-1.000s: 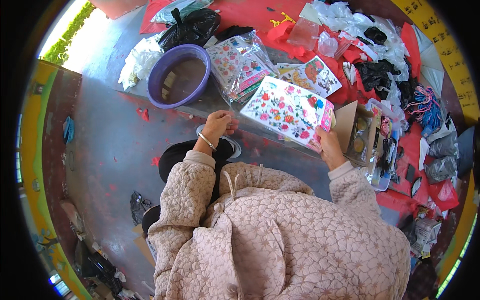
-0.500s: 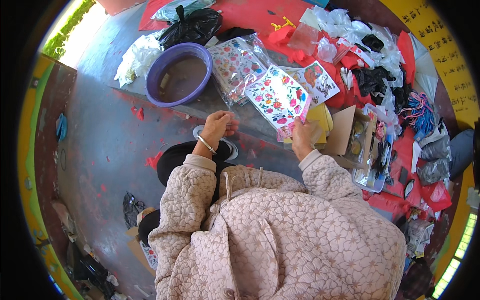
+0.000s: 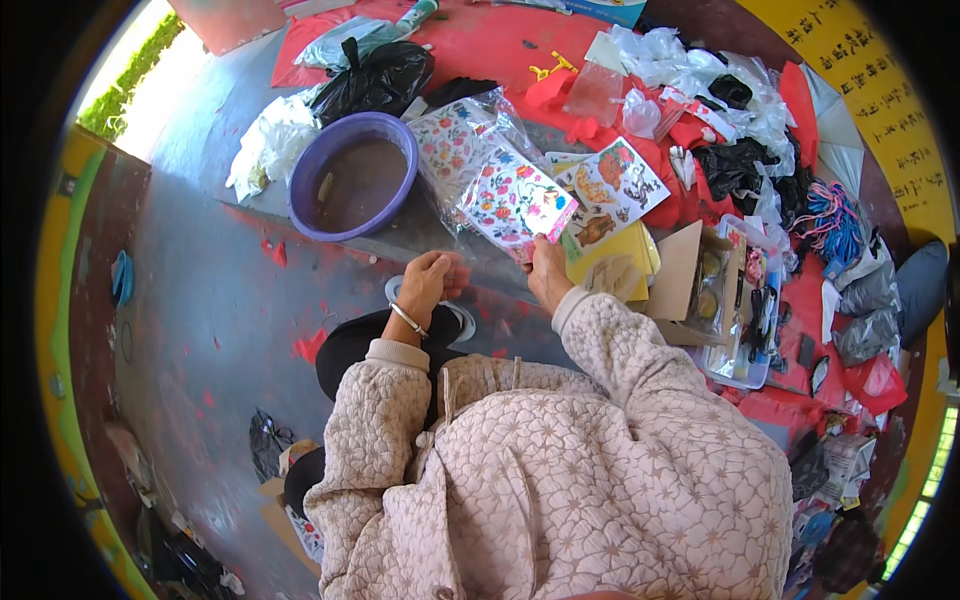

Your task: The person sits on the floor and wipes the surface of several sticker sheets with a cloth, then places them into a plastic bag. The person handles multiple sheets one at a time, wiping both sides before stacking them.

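Note:
In my right hand [image 3: 546, 272] a white sheet printed with colourful flowers [image 3: 512, 200] is pinched by its pink lower edge. It overlaps a clear plastic bag [image 3: 447, 140] containing similar flowered sheets. My left hand [image 3: 428, 282], with a bangle at the wrist, hovers near the ledge's edge; it holds nothing visible, its fingers loosely curled and a little apart. Just right of the held sheet lies another sheet with red, orange and brown pictures [image 3: 625, 183]. Under that sheet are yellow sheets [image 3: 636, 250], with something translucent near their lower end.
A purple basin [image 3: 300, 205] stands at the ledge's left, beside black [image 3: 375, 80] and white plastic bags [image 3: 270, 140]. To the right are an open cardboard box [image 3: 675, 270] and a clear bin [image 3: 740, 375] of small goods. Crumpled bags and a blue-pink cord bundle [image 3: 828, 225] lie beyond.
My right hand has moved left with the flowered sheet, bringing it over the clear bag. More of the picture sheet on the right now shows. My left hand has hardly moved.

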`<action>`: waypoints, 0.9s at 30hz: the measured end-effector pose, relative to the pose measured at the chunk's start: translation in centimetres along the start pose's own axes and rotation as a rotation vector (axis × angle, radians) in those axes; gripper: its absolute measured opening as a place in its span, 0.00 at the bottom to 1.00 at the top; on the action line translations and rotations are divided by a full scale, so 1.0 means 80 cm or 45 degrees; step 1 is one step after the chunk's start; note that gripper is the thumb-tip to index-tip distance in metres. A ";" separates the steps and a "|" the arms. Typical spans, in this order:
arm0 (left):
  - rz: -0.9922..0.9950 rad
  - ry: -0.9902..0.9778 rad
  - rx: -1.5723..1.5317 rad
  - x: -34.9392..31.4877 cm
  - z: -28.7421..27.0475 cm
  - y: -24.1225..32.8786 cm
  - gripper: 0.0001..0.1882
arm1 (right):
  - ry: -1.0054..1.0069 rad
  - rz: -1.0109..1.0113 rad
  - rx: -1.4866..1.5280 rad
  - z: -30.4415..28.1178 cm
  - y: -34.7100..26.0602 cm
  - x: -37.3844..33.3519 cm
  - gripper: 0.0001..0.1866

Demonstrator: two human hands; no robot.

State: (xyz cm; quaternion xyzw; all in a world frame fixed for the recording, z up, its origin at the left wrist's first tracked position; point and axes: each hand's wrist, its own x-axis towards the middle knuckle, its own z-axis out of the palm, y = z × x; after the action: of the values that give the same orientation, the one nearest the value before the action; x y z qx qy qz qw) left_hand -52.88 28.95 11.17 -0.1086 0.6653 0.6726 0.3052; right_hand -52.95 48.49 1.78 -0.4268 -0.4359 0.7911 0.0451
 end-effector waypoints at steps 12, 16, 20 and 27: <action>-0.003 -0.023 -0.020 0.000 0.004 0.000 0.16 | -0.152 0.187 0.132 0.106 0.023 0.105 0.09; 0.001 -0.090 0.033 0.000 0.017 0.012 0.16 | -0.178 0.162 0.050 0.118 0.041 0.173 0.13; -0.001 -0.156 0.164 0.009 0.026 0.013 0.17 | -0.094 0.213 0.025 0.131 0.033 0.201 0.10; 0.033 -0.210 0.291 0.008 0.022 0.009 0.16 | -0.069 0.085 0.135 0.123 0.022 0.159 0.04</action>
State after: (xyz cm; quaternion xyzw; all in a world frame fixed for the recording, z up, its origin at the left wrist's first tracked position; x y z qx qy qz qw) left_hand -53.36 30.87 11.59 -0.0089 0.7117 0.6030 0.3604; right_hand -67.52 46.63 -5.07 -0.4165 -0.3798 0.8255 0.0296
